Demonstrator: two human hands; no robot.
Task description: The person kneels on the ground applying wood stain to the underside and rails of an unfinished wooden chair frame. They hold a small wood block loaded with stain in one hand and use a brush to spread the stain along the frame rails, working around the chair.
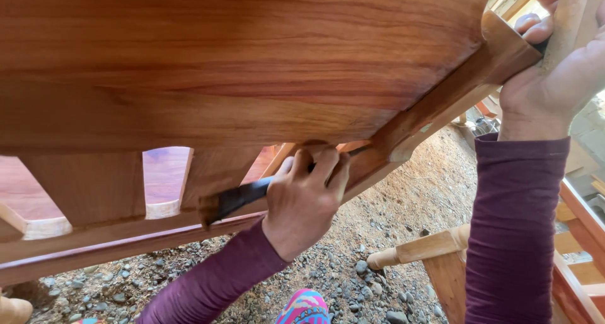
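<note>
My left hand (302, 201) has its fingers wrapped around a dark-bristled brush (236, 198), its tip at the lower rail. My right hand (545, 84) grips the frame's upper corner. The wooden panel (252, 59) above the gravel ground (378, 236) already gleams wet reddish-brown; the pale slat ends look unfinished.

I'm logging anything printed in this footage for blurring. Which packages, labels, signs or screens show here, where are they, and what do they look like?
None is in view: no package, label, sign or screen.
What shows instead is a reddish-brown wooden panel, the left hand holding a dark brush against the panel's lower rail, the right hand gripping a wooden post, and gravel ground.
</note>
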